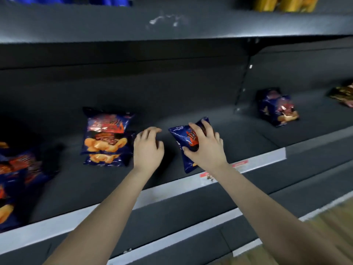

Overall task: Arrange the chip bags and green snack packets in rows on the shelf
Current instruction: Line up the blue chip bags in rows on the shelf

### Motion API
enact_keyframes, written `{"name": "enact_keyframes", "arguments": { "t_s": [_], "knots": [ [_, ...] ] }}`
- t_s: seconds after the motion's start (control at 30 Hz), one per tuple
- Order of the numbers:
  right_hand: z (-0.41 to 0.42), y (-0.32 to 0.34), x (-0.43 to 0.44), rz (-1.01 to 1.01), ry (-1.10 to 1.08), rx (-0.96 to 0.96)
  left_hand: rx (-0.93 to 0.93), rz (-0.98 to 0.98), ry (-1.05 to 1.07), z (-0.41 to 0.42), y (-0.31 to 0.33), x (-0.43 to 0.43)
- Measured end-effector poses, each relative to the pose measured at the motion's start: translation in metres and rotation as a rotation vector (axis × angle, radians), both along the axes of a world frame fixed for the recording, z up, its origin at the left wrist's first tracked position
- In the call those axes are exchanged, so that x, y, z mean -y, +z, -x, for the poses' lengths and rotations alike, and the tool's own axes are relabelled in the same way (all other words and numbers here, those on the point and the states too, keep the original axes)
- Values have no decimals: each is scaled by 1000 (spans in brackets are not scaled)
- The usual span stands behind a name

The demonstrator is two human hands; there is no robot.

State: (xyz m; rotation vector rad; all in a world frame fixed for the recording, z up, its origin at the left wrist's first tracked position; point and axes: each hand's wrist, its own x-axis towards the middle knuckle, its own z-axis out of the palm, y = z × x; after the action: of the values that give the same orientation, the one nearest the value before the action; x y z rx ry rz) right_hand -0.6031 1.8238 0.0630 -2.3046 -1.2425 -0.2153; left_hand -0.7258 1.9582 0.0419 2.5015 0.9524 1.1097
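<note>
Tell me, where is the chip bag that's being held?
In the head view, the blue chip bag is just right of centre at the shelf, gripped by the right hand; the left hand and stacked chip bags lie to its left.

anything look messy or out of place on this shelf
Yes, nothing is in rows yet: a lone bag sits askew in the right bay, a pair is stacked unevenly mid-shelf, and a heap slumps at the far left. The right hand grips a tilted bag near the front edge.
</note>
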Motion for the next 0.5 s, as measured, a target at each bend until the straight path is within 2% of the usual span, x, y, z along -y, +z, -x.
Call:
{"name": "enact_keyframes", "arguments": {
  "t_s": [0.3, 0.5],
  "knots": [
    [-114, 3, 113, -28, -218, 11, -292, 7, -170, -136, -25, 91],
    [-170, -13, 182, -52, -373, -24, -358, -3, -337, -211, -30, 145]
  ]
}}
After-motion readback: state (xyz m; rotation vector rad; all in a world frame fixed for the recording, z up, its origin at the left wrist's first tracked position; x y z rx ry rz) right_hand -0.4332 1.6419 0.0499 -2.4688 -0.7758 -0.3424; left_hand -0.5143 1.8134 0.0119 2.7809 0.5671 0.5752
